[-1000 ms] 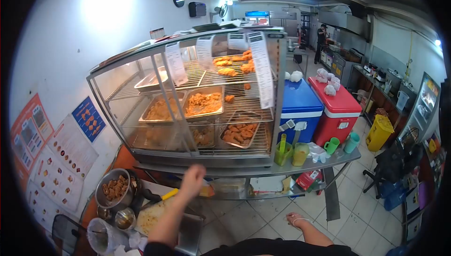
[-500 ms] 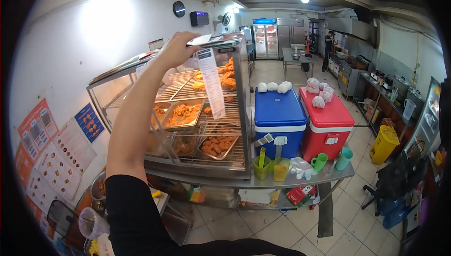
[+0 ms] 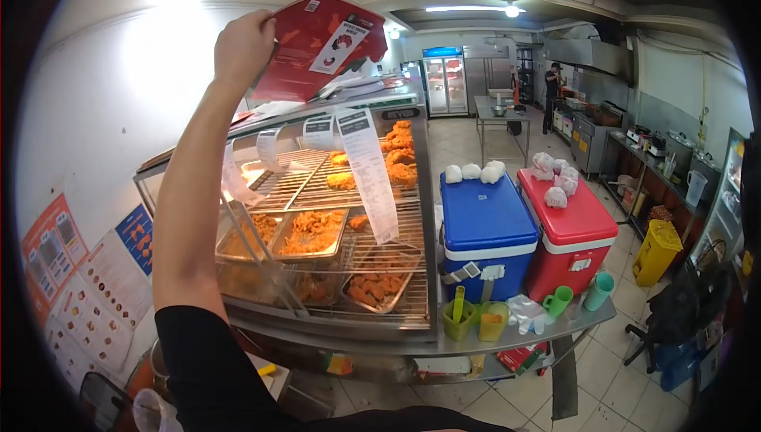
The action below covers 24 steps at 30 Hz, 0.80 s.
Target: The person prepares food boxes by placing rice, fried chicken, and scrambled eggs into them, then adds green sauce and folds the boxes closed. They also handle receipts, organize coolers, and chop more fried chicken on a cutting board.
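Observation:
My left hand (image 3: 245,47) is raised above the glass warming cabinet, its fingers closed on the edge of a folded red cardboard box (image 3: 297,55) with a white label. Long printed receipts (image 3: 371,170) hang from the cabinet's top edge (image 3: 396,101). Behind the glass, fried chicken (image 3: 402,153) lies on a wire rack, and metal trays below hold more orange pieces (image 3: 313,231). Papers lie on the cabinet top beneath the red box. My right hand is out of the frame.
A blue cooler (image 3: 489,222) and a red cooler (image 3: 572,214), topped with small white bundles, stand right of the cabinet. Green cups (image 3: 559,300) line the steel table's front. A person (image 3: 552,95) stands far back near the fryers. A yellow bin (image 3: 657,252) is at right.
My left hand has risen from the cabinet's top edge and now holds up the red box. The view has shifted, so the cabinet and coolers appear lower, with the coolers farther right.

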{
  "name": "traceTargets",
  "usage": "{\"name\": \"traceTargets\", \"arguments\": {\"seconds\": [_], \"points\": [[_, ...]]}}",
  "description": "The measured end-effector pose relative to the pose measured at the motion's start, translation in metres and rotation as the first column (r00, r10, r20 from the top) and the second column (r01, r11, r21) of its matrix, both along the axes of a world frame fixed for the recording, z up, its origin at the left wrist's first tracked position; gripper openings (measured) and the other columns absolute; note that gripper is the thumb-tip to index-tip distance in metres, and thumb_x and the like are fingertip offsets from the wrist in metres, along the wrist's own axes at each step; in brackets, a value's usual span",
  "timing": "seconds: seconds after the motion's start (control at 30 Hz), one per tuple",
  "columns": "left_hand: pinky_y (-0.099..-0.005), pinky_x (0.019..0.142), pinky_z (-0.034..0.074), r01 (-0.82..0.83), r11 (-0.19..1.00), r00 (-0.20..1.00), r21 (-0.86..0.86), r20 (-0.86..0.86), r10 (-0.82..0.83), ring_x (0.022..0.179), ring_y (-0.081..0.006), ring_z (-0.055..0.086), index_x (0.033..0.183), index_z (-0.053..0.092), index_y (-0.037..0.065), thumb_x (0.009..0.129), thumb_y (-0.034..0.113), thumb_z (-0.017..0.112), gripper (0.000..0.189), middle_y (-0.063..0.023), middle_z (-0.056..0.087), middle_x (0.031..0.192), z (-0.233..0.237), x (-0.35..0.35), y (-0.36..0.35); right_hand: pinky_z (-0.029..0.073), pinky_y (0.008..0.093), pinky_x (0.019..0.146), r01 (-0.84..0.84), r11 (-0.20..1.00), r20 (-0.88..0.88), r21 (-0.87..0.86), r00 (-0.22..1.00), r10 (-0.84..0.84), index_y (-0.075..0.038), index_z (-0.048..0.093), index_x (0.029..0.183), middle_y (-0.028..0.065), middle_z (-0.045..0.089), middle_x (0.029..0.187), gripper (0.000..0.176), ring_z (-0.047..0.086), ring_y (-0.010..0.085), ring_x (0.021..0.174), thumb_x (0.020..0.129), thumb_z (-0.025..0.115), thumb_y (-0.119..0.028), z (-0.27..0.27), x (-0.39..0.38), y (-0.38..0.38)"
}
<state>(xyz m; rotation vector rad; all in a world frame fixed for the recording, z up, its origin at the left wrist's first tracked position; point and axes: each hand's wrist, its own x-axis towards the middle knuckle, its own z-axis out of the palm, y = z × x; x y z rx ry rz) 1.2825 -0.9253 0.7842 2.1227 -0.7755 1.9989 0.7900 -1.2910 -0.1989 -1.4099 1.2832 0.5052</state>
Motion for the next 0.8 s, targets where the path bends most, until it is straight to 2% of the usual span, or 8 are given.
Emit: {"name": "traceTargets", "arguments": {"seconds": [0.13,0.27,0.33,0.43,0.5,0.57,0.7,0.8], "points": [[-0.0367,0.083,0.052,0.499,0.859,0.763,0.116,-0.528,-0.371,0.091,-0.0237,0.069,0.115,0.070,0.007,0.089,0.017,0.067,0.028,-0.0143,0.073,0.100,-0.029,-0.010,0.012,0.047,0.0429,0.079,-0.220,0.973,0.020,-0.077,0.975,0.222,-0.003,0.058,0.123,0.0086,0.062,0.112,0.046,0.057,0.0241,0.094,0.099,0.048,-0.041,0.018,0.068,-0.008],[-0.0394,0.084,0.046,0.352,0.846,0.934,0.400,-0.210,-0.289,0.087,-0.0260,0.060,0.121,0.065,0.011,0.084,0.035,0.073,0.045,-0.0072,0.068,0.087,-0.115,-0.076,0.037,0.047,0.0426,0.076,-0.406,0.905,0.054,-0.126,0.908,0.415,-0.004,0.059,0.118,0.0080,0.062,0.107,0.040,0.058,0.0231,0.091,0.097,0.050,-0.037,0.065,0.133,-0.020],[-0.0389,0.075,0.044,0.412,0.848,0.911,0.332,-0.131,-0.391,0.080,-0.0251,0.057,0.103,0.066,0.009,0.087,0.020,0.067,0.019,-0.0057,0.058,0.076,-0.179,-0.102,0.067,0.048,0.0424,0.074,-0.491,0.859,0.056,-0.146,0.862,0.503,-0.005,0.060,0.115,0.0077,0.062,0.105,0.037,0.059,0.0226,0.089,0.096,0.051,-0.035,0.079,0.156,-0.028],[-0.0372,0.064,0.046,0.503,0.855,0.849,0.126,-0.254,-0.463,0.077,-0.0287,0.058,0.102,0.064,0.005,0.082,-0.003,0.056,0.023,-0.0099,0.060,0.085,-0.323,-0.120,0.116,0.048,0.0422,0.071,-0.641,0.749,0.034,-0.166,0.756,0.654,-0.006,0.060,0.112,0.0072,0.062,0.102,0.032,0.059,0.0219,0.087,0.095,0.052,-0.032,0.091,0.182,-0.050],[-0.0400,0.075,0.050,0.187,0.913,0.788,-0.363,-0.499,-0.360,0.086,-0.0315,0.062,0.106,0.063,0.004,0.081,-0.002,0.057,0.026,-0.0137,0.064,0.091,-0.464,-0.141,0.141,0.048,0.0420,0.069,-0.754,0.630,0.009,-0.187,0.640,0.768,-0.007,0.061,0.109,0.0069,0.062,0.099,0.029,0.060,0.0214,0.085,0.094,0.053,-0.030,0.100,0.199,-0.072],[-0.0411,0.082,0.051,-0.259,0.710,0.616,-0.655,-0.678,-0.401,0.094,-0.0369,0.062,0.110,0.061,0.003,0.084,-0.002,0.053,0.027,-0.0174,0.064,0.094,-0.602,-0.209,0.150,0.048,0.0419,0.067,-0.877,0.431,-0.027,-0.214,0.446,0.895,-0.008,0.061,0.106,0.0066,0.062,0.097,0.026,0.060,0.0209,0.084,0.093,0.054,-0.028,0.108,0.213,-0.098],[-0.0435,0.084,0.051,-0.679,0.611,0.088,-0.406,-0.872,-0.481,0.097,-0.0409,0.062,0.110,0.063,0.001,0.089,0.003,0.049,0.025,-0.0217,0.066,0.100,-0.814,-0.410,0.129,0.049,0.0415,0.064,-0.997,0.023,0.010,-0.078,0.022,1.000,-0.009,0.062,0.101,0.0059,0.062,0.092,0.019,0.061,0.0199,0.081,0.091,0.056,-0.024,0.085,0.238,-0.126],[-0.0460,0.083,0.051,-0.747,0.641,-0.260,-0.176,-0.810,-0.525,0.096,-0.0417,0.064,0.104,0.065,-0.001,0.090,0.008,0.051,0.022,-0.0242,0.067,0.099,-0.834,-0.543,0.104,0.049,0.0413,0.061,-0.728,0.442,0.131,0.524,0.582,0.803,-0.010,0.063,0.098,0.0055,0.062,0.089,0.015,0.062,0.0192,0.078,0.090,0.057,-0.022,0.034,0.265,-0.109]]}}
